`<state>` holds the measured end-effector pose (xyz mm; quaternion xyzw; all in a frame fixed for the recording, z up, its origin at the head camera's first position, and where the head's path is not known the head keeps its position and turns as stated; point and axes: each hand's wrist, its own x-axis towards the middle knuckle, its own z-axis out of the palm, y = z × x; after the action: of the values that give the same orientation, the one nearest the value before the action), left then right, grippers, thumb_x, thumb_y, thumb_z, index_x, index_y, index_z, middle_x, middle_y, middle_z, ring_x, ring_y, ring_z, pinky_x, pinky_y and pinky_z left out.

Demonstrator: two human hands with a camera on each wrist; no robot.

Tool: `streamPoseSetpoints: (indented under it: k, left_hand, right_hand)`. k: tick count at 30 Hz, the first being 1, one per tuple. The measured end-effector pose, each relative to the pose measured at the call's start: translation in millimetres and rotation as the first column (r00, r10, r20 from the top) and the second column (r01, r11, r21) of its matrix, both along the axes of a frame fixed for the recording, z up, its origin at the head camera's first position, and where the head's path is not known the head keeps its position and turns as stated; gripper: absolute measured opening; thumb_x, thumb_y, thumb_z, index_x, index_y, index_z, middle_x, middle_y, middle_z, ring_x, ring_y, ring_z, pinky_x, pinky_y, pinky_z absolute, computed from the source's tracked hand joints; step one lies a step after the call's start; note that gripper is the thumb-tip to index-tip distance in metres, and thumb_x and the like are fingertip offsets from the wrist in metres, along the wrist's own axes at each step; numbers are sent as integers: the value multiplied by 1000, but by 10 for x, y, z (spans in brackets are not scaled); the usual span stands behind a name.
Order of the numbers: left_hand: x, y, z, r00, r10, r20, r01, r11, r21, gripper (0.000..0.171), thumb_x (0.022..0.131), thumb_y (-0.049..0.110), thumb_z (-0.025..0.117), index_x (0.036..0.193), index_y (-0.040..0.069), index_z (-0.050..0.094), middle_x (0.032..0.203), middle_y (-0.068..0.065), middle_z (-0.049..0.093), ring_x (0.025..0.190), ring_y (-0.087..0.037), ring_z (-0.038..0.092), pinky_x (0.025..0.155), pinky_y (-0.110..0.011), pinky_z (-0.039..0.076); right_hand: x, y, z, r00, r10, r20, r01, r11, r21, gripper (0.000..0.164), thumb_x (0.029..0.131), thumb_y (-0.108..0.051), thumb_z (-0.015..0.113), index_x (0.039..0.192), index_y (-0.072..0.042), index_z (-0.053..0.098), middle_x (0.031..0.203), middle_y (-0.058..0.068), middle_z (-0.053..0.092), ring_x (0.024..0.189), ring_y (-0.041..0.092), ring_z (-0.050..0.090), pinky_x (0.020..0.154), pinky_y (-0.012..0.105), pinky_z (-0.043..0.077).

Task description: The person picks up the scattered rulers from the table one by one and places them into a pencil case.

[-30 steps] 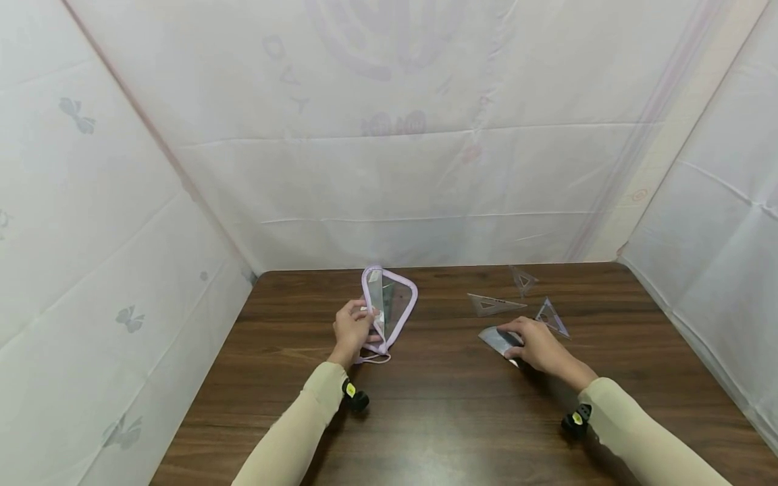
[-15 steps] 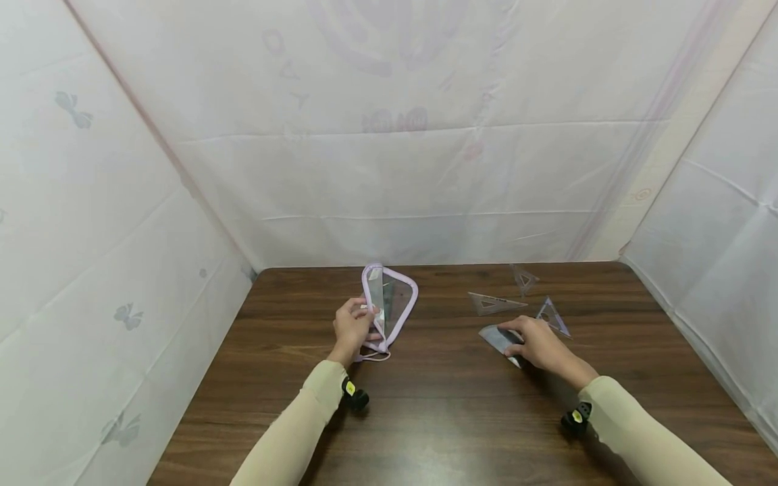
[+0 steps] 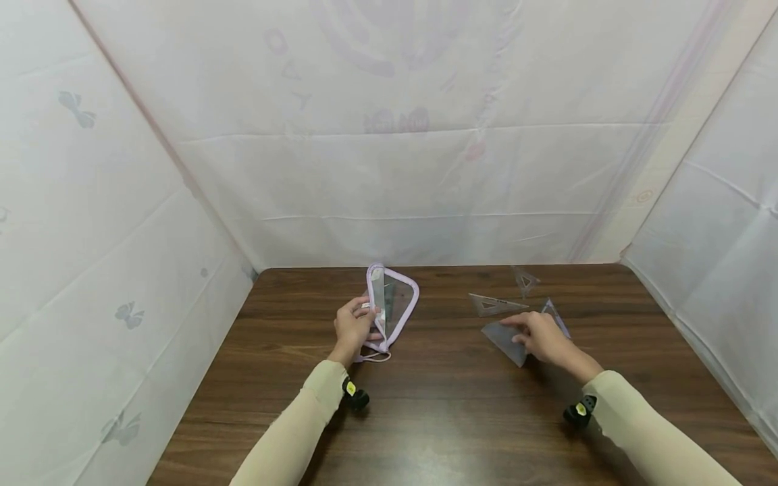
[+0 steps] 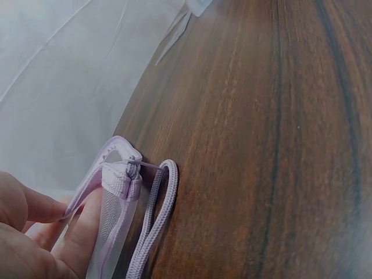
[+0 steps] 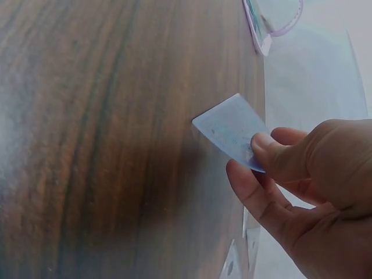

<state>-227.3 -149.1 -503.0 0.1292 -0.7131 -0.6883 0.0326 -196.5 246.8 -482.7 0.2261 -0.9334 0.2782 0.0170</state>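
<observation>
A lilac-edged mesh zip pouch [image 3: 415, 304] stands partly opened out near the back of the table. My left hand [image 3: 354, 329] pinches its rim on the left side. In the left wrist view the zip end [image 4: 125, 174] and a looped lilac cord [image 4: 165, 200] show beside the fingers. My right hand [image 3: 543, 336] pinches a flat, translucent plastic piece [image 3: 506, 341] between thumb and fingers. It has faint markings in the right wrist view; its exact kind cannot be told, as the fingers cover one end. A purple-edged set square [image 3: 556, 316] lies partly behind this hand.
Two more clear set squares lie behind the right hand: a long one [image 3: 495, 305] and a small one [image 3: 525, 280]. The wooden table [image 3: 425, 418] meets a pale cloth wall [image 3: 389, 182] at the back, with cloth on both sides.
My right hand has shifted slightly right and tilted the plastic piece, so more of its face shows. The pouch's left edge has moved slightly right; the left hand is nearly still.
</observation>
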Motion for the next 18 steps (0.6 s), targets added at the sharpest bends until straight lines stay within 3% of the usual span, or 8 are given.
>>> streamPoseSetpoints:
  k: [5, 12, 18]
  left_hand:
    - [-2, 13, -1, 1000, 6, 4, -6, 1000, -4, 34, 95, -4, 68, 127, 4, 68, 106, -17, 74, 75, -22, 74, 54, -43, 65]
    - [-8, 18, 0, 1000, 1, 5, -1, 1000, 1, 32, 95, -3, 68, 127, 5, 68, 109, -18, 74, 77, -24, 75, 54, -42, 65]
    - [-9, 33, -3, 1000, -5, 10, 5, 1000, -6, 32, 95, -2, 69, 127, 5, 68, 111, -19, 74, 75, -25, 75, 53, -42, 65]
  right_hand:
    - [-37, 38, 57, 1000, 11, 17, -10, 1000, -30, 37, 88, 5, 75, 124, 0, 71, 81, 4, 69, 52, 5, 58, 46, 22, 50]
    - [-110, 86, 186, 1000, 9, 16, -8, 1000, -26, 38, 89, 6, 73, 127, 3, 69, 99, 16, 73, 54, 9, 58, 46, 25, 50]
    - [-147, 107, 252, 1000, -13, 6, 13, 1000, -24, 38, 89, 7, 73, 127, 3, 68, 103, 17, 71, 58, 6, 57, 47, 25, 51]
